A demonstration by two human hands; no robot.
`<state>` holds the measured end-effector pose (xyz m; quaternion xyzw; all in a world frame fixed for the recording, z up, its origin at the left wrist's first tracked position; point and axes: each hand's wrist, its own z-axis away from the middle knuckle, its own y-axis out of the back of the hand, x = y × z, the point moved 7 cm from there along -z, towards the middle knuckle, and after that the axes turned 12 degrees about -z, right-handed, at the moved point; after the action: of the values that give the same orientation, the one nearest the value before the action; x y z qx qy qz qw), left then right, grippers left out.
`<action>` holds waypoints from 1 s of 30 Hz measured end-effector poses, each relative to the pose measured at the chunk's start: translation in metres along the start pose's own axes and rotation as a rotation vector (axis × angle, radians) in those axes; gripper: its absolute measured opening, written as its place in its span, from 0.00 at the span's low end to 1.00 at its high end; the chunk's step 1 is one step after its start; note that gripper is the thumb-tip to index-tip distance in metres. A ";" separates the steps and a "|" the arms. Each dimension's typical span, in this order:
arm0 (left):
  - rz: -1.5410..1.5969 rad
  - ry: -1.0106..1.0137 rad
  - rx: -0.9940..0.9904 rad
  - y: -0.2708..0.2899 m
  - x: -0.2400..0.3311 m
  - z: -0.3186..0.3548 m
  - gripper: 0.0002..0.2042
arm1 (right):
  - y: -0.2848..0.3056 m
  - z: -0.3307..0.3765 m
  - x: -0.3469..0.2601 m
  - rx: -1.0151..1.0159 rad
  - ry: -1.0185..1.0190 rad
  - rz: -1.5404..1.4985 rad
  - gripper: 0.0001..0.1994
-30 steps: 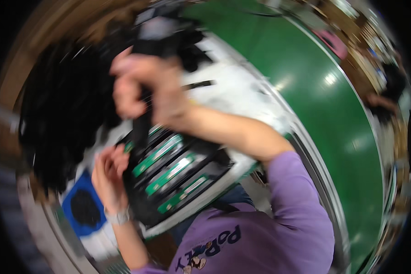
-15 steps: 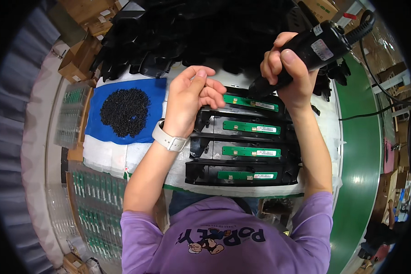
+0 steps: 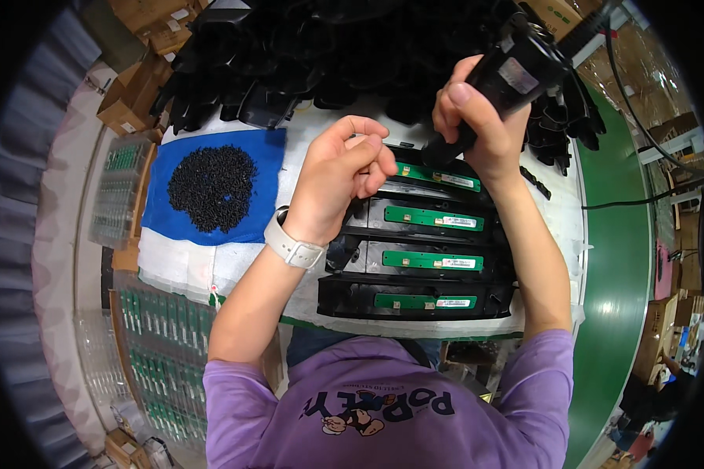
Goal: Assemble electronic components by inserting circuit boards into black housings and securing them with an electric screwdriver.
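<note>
At the far left a grey curtain (image 3: 23, 234) hung, and between it and the table (image 3: 178, 262) stood clear trays (image 3: 168, 367) of green boards, close along the table's left edge. A blue cloth (image 3: 158, 187) lay by that edge, with a pile of small black pieces (image 3: 211, 187) on it. White tabletop showed in front of the cloth and in a narrow strip between it and the left hand (image 3: 340, 176). Along the far side, a heap of black plastic parts (image 3: 289, 55) bounded the room. In the middle, four black panels (image 3: 350, 295) lay in rows, the nearest one just beside the table's front edge; each carried a green board (image 3: 455, 180). A strip of white surface ran right of the panels to the table's right edge, and beyond it lay the green floor (image 3: 626, 258).

The left forearm slanted up and inward, a pale watch (image 3: 296, 244) at the wrist. The left hand's fingers were curled in, the thumb close against them, over the left end of the farthest panel; whether they pinched anything could not be told. The right forearm rose beside the panels' right ends. The right hand (image 3: 485, 129) was wrapped around a black power tool (image 3: 512, 74), tilted so its narrow end pointed down-left at the farthest panel's board; contact could not be told. Its cord (image 3: 590, 35) ran off up-right.
</note>
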<state>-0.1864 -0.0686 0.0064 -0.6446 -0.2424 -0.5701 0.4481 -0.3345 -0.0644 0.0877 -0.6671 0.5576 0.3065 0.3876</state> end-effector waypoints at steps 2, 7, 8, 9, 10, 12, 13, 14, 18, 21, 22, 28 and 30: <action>-0.002 -0.010 0.011 0.000 0.001 -0.001 0.06 | -0.002 -0.002 0.001 -0.006 -0.006 0.007 0.10; 0.011 0.015 -0.025 0.000 0.000 -0.004 0.09 | -0.003 -0.003 -0.001 -0.018 0.007 -0.011 0.09; 0.006 0.008 -0.030 0.001 0.000 -0.004 0.09 | -0.003 -0.002 -0.001 -0.013 0.000 -0.003 0.09; 0.047 0.017 -0.083 -0.001 -0.002 -0.003 0.08 | -0.003 -0.003 -0.001 -0.011 -0.003 0.006 0.09; 0.088 0.024 -0.136 -0.004 -0.003 -0.003 0.08 | -0.004 -0.001 -0.003 -0.016 -0.001 -0.003 0.09; 0.118 0.021 -0.134 -0.006 -0.007 -0.002 0.08 | -0.006 0.003 -0.002 -0.039 -0.011 -0.013 0.09; 0.123 0.019 -0.124 -0.008 -0.010 -0.002 0.08 | -0.007 0.004 -0.003 -0.065 -0.020 -0.024 0.09; 0.132 0.024 -0.111 -0.010 -0.012 -0.002 0.07 | -0.007 0.006 -0.005 -0.059 -0.025 -0.064 0.09; 0.161 0.036 -0.141 -0.013 -0.020 -0.001 0.07 | 0.005 0.015 -0.029 -0.020 0.040 -0.334 0.13; 0.114 0.084 -0.193 -0.016 -0.021 0.003 0.07 | 0.014 0.019 -0.065 -0.108 0.240 -0.653 0.14; 0.055 0.113 -0.191 -0.020 -0.020 0.005 0.07 | 0.016 0.019 -0.071 -0.092 0.240 -0.689 0.15; -0.082 0.091 -0.319 -0.037 -0.015 0.011 0.08 | 0.025 0.020 -0.084 -0.010 0.247 -0.762 0.16; -0.103 0.093 -0.332 -0.039 -0.016 0.011 0.07 | 0.025 0.021 -0.081 -0.018 0.234 -0.765 0.16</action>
<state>-0.2162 -0.0371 0.0034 -0.6696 -0.1566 -0.6535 0.3163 -0.3739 -0.0070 0.1406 -0.8604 0.3064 0.0669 0.4016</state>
